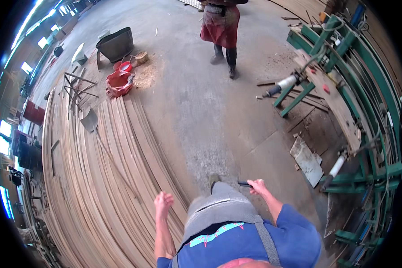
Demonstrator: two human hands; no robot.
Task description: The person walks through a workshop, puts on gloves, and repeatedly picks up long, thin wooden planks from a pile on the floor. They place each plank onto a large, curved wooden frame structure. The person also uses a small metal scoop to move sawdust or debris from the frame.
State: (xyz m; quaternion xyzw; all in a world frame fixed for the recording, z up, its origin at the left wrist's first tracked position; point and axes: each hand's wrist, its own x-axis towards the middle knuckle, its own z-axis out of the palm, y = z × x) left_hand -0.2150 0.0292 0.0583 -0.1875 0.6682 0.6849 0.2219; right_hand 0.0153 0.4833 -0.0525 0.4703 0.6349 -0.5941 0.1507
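Observation:
My left hand (164,203) is held up beside the stacked wooden boards (129,152), its fingers curled into a loose fist with nothing showing in them. On the other side of my grey apron (223,203), my right hand (257,186) is closed around a short, dark, stick-like tool (244,183). The tool points inward toward my body; its exact kind is too small to make out. Below me, the toe of one shoe (215,178) shows past the apron on the concrete floor.
A shovel (90,119) lies across the boards. Beyond them are a red sack (119,84), a dark tub (115,44) and a metal stand (78,87). A person in a red apron (220,29) stands ahead. A green clamping frame (344,85) lines the right, with a loose panel (306,161) beside it.

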